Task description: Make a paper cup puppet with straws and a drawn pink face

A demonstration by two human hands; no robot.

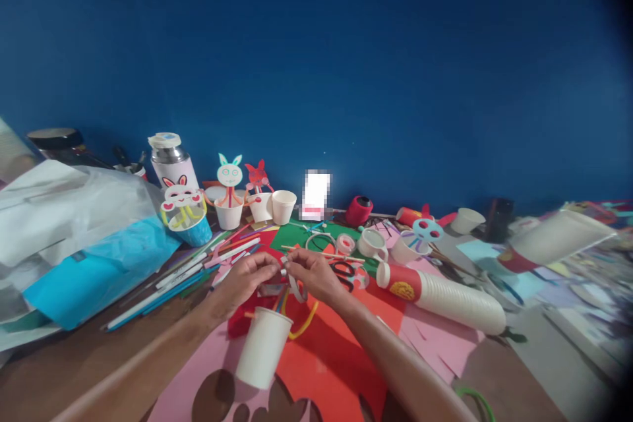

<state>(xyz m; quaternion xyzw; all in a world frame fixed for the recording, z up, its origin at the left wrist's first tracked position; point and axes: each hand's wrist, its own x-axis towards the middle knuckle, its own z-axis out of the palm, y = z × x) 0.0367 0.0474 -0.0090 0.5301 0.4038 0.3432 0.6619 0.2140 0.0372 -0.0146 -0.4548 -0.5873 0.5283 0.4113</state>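
My left hand and my right hand meet over the middle of the table, both with fingers closed in a pinch. Between their fingertips shows something small and whitish, too blurred to name. A pale curved strip hangs just under my right fingers; whether they grip it I cannot tell. Below my hands a white paper cup lies tilted, its mouth facing up and away. Thin coloured strips stick out near that mouth, and a yellow one curves beside it. Red-orange paper lies underneath.
To the right lies a long stack of paper cups. Black-handled scissors sit behind my right hand. Pens spread out on the left, beside a plastic bag. Cup figures with rabbit-like faces stand along the blue wall.
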